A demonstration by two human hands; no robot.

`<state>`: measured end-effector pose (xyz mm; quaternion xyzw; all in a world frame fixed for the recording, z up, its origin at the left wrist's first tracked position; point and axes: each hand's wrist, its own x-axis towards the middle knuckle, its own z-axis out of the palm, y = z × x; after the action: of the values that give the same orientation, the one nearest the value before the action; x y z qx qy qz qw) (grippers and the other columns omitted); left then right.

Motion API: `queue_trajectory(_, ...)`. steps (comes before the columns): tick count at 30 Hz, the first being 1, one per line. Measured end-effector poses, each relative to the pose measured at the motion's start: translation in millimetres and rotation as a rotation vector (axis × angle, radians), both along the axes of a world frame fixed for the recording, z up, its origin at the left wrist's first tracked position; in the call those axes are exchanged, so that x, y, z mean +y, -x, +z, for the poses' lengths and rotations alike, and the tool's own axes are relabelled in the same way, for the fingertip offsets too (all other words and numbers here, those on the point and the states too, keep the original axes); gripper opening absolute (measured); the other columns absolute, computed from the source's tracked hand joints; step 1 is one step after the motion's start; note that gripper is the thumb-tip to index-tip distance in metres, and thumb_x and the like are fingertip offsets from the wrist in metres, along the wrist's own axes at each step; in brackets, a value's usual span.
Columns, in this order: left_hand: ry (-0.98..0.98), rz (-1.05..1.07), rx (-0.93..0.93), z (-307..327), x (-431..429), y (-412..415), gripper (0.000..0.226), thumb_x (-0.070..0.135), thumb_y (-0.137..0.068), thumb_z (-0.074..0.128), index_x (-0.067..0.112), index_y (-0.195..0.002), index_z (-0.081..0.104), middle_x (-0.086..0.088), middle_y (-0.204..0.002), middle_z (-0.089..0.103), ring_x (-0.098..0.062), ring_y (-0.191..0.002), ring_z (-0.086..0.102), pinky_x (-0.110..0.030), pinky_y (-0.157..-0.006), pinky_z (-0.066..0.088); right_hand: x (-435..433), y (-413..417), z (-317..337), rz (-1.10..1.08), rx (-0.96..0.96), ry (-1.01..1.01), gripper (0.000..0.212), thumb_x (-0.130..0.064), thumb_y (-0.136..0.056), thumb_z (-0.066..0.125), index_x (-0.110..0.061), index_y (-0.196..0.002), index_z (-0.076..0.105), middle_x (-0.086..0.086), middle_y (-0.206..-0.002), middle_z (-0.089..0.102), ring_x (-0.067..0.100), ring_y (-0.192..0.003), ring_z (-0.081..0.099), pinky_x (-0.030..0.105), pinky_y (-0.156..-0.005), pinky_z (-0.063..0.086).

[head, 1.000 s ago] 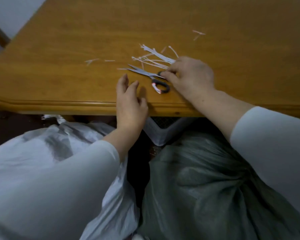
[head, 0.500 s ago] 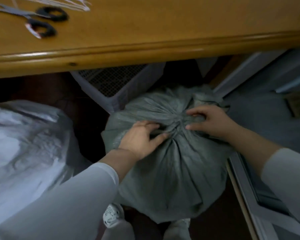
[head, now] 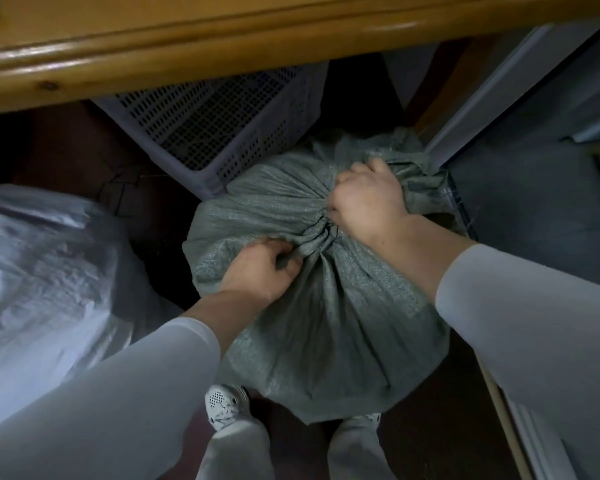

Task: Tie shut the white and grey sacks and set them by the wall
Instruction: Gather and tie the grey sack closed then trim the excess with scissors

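Head view, woven grey sack (head: 326,323), pleated neck (head: 312,232)

The grey sack (head: 326,306) looked coarse, woven and matt; the white sack (head: 42,271) crinkly; the table edge (head: 187,46) glossy varnished wood; the crate (head: 215,133) perforated plastic.

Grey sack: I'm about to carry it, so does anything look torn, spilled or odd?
Nothing stands out. The grey sack shows no tear or spill. Its mouth is bunched in the right hand, and the left hand grips a fold beside it. Whether a knot holds cannot be told.
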<state>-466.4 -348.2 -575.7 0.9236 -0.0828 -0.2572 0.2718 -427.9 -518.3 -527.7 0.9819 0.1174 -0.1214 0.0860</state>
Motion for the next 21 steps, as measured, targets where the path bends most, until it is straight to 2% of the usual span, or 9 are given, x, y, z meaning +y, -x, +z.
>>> queue_trajectory(3, 0.028, 0.077, -0.016, -4.1, 3.5, 1.8, 0.038, 0.036, -0.088, 0.056, 0.017, -0.121, 0.062, -0.004, -0.128, 0.058, -0.023, -0.12, 0.052, -0.032, -0.102, 0.041, 9.5, -3.8, -2.3, 0.019, 0.062, 0.006, 0.019, -0.003, -0.087, 0.049, -0.008, -0.098, 0.063, 0.009, -0.102, 0.06, 0.028, -0.097, 0.056, 0.037, -0.089, 0.035)
queue_trajectory(6, -0.071, 0.182, -0.136, -9.8, 10.8, 1.2, 0.043, 0.037, -0.088, 0.056, 0.017, -0.126, 0.055, -0.009, -0.135, 0.048, -0.029, -0.127, 0.039, -0.035, -0.106, 0.035, 7.7, -7.7, -6.1, -0.133, 0.108, -0.074, 0.018, -0.002, -0.086, 0.048, -0.006, -0.1, 0.059, 0.009, -0.094, 0.055, 0.025, -0.081, 0.051, 0.033, -0.068, 0.04)
queue_trajectory(8, -0.188, 0.366, -0.129, -11.6, 13.9, 0.9, 0.06, 0.046, -0.085, 0.057, 0.02, -0.137, 0.04, -0.012, -0.148, 0.027, -0.032, -0.137, 0.02, -0.043, -0.112, 0.025, 1.3, -9.7, -10.1, -0.283, 0.142, -0.158, 0.026, -0.012, -0.088, 0.051, -0.008, -0.112, 0.057, 0.012, -0.112, 0.053, 0.028, -0.102, 0.052, 0.039, -0.082, 0.045)
queue_trajectory(10, -0.206, 0.62, 0.038, -11.9, 13.2, -1.5, 0.085, 0.057, -0.076, 0.062, 0.027, -0.144, 0.021, -0.012, -0.153, 0.005, -0.032, -0.142, 0.003, -0.051, -0.112, 0.019, -6.3, -10.4, -17.2, -0.341, 0.197, -0.201, 0.035, -0.017, -0.089, 0.051, -0.009, -0.123, 0.051, 0.015, -0.134, 0.039, 0.032, -0.128, 0.037, 0.05, -0.105, 0.033)
queue_trajectory(12, -0.195, 0.822, 0.216, -16.8, 13.5, -6.1, 0.105, 0.061, -0.068, 0.068, 0.033, -0.147, 0.005, -0.013, -0.154, -0.009, -0.034, -0.143, -0.006, -0.054, -0.112, 0.014, -13.8, -8.7, -24.5, -0.35, 0.25, -0.267, 0.029, -0.012, -0.09, 0.051, -0.006, -0.118, 0.048, 0.015, -0.143, 0.024, 0.031, -0.129, 0.036, 0.048, -0.105, 0.036)
queue_trajectory(15, -0.258, 0.931, 0.359, -28.0, 17.4, -11.6, 0.125, 0.062, -0.057, 0.076, 0.042, -0.144, -0.011, -0.016, -0.153, -0.021, -0.04, -0.142, -0.008, -0.056, -0.113, 0.01, -26.0, -8.9, -31.4, -0.412, 0.297, -0.335, 0.005, -0.013, -0.093, 0.049, -0.01, -0.097, 0.047, 0.015, -0.153, -0.001, 0.03, -0.111, 0.052, 0.038, -0.094, 0.047)
queue_trajectory(18, -0.168, 1.038, 0.469, -44.4, 24.1, -8.7, 0.13, 0.049, -0.061, 0.079, 0.032, -0.145, -0.018, -0.021, -0.153, -0.015, -0.043, -0.142, 0.001, -0.055, -0.114, 0.011, -36.2, -15.2, -36.6, -0.491, 0.327, -0.384, 0.006, -0.019, -0.095, 0.048, -0.015, -0.092, 0.051, 0.016, -0.156, -0.006, 0.033, -0.111, 0.054, 0.034, -0.099, 0.043)
queue_trajectory(20, -0.054, 1.067, 0.524, -60.8, 28.7, -4.3, 0.11, 0.03, -0.076, 0.074, 0.013, -0.149, -0.007, -0.023, -0.154, 0.005, -0.041, -0.141, 0.015, -0.051, -0.115, 0.018, -41.8, -22.0, -41.9, -0.518, 0.326, -0.443, 0.012, -0.022, -0.095, 0.05, -0.014, -0.094, 0.058, 0.019, -0.156, 0.005, 0.033, -0.114, 0.054, 0.03, -0.1, 0.04)
queue_trajectory(21, -0.038, 1.066, 0.536, -66.5, 29.9, -1.4, 0.092, 0.021, -0.081, 0.069, 0.006, -0.148, 0.007, -0.023, -0.152, 0.019, -0.039, -0.138, 0.026, -0.049, -0.114, 0.026, -44.6, -24.5, -45.4, -0.525, 0.325, -0.473, 0.014, -0.022, -0.094, 0.051, -0.012, -0.094, 0.061, 0.02, -0.153, 0.017, 0.033, -0.111, 0.055, 0.028, -0.095, 0.04)
